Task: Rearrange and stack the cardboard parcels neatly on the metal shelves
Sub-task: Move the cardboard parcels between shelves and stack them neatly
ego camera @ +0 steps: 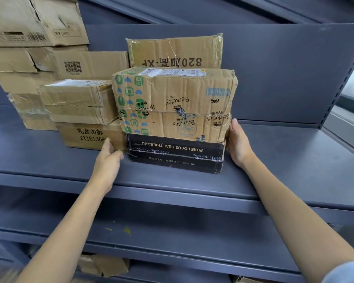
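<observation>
A two-parcel stack sits toward the front edge of the metal shelf (274, 152), about midway along it: a black box (175, 155) at the bottom and a crumpled brown parcel (176, 105) resting on top. The hands flank the stack with straight fingers, clamped on nothing; the left hand (107, 158) lies just beside the black box's left end, touching or nearly so, and the right hand (238, 141) is flat against the right side where the two parcels meet. This looks like the squaring-up step, and the next move probably calls for an even push from both sides so the top parcel does not slide off. The black box reads, upside down, "PURE FOCUS HEAL THIER YOU" and "THANK YOU BEING HERE"; the brown parcel repeats "Berkeley". To the left, a low carton (90, 136) shows "21161306" under Chinese characters; behind, a taped carton (175, 52) shows "820" inverted.
</observation>
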